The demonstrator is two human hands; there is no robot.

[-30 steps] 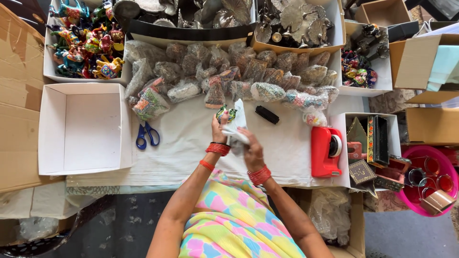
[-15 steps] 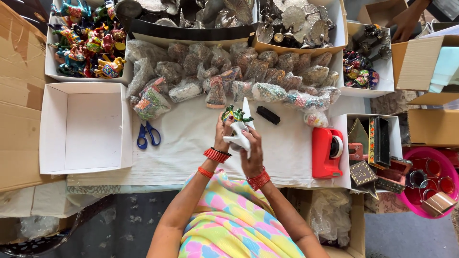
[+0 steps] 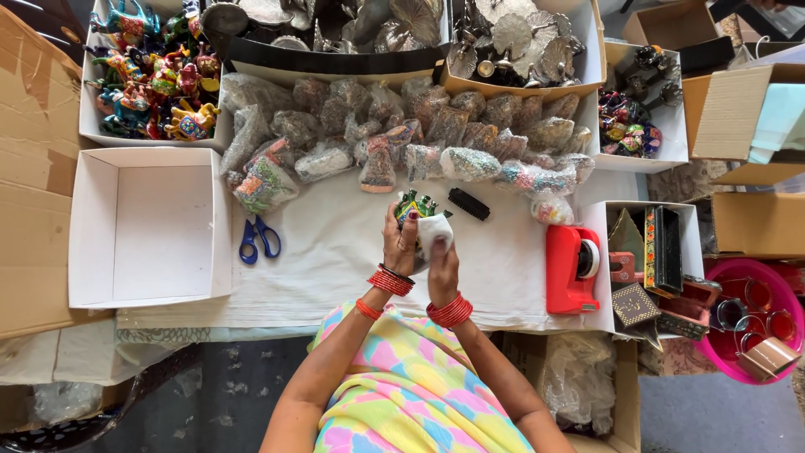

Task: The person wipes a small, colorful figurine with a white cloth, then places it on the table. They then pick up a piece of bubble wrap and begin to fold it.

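Note:
My left hand [image 3: 400, 242] grips a small green painted figurine [image 3: 414, 204] over the white cloth [image 3: 327, 260] on the table. My right hand [image 3: 442, 267] presses a sheet of white wrapping paper [image 3: 434, 230] around the figurine's right side, so most of the figurine is covered. Both wrists wear red bangles. The hands touch each other around the bundle.
An empty white box [image 3: 147, 222] stands at the left, blue scissors [image 3: 257, 236] beside it. A red tape dispenser [image 3: 572, 264] is at the right, a black comb [image 3: 468, 202] just beyond my hands. Several bagged figurines [image 3: 402, 134] and trays of figurines line the back.
The loose paper that stuck up has been folded down tight around the figurine. Both hands have closed in together. Another person's hand at the top right has left the view.

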